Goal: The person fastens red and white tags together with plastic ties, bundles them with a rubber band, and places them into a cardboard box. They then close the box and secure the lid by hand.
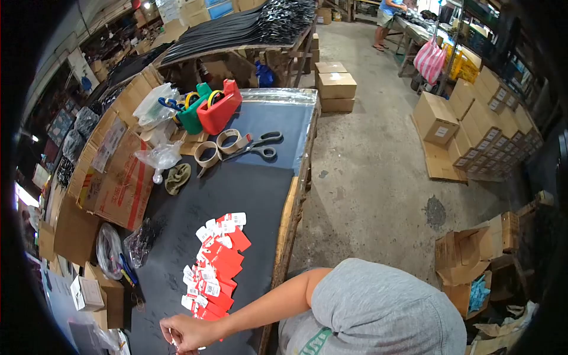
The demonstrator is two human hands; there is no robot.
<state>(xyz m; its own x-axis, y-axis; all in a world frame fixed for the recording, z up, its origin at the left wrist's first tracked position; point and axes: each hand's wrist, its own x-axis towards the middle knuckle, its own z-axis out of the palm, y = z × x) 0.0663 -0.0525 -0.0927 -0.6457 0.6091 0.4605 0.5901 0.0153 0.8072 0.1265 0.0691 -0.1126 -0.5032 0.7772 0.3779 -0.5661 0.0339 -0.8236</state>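
Note:
My right hand [184, 332] reaches in at the bottom edge, over the black table top. Its fingers are pinched together, with a small white bit showing at the tips; what they hold is partly cut off by the frame and I cannot make it out. Just beyond the wrist lies a spread-out, overlapping row of red and white cards with printed barcodes [225, 260], like product tags. The forearm passes over the near end of this row. My left hand is out of view.
Scissors [260, 146], tape rolls [207, 155], and red [219, 109] and green [192, 115] tape dispensers sit farther up the table [248, 183]. Cartons [121, 177] line its left side. Stacked boxes [482, 127] stand across the aisle; a person [386, 21] stands far back.

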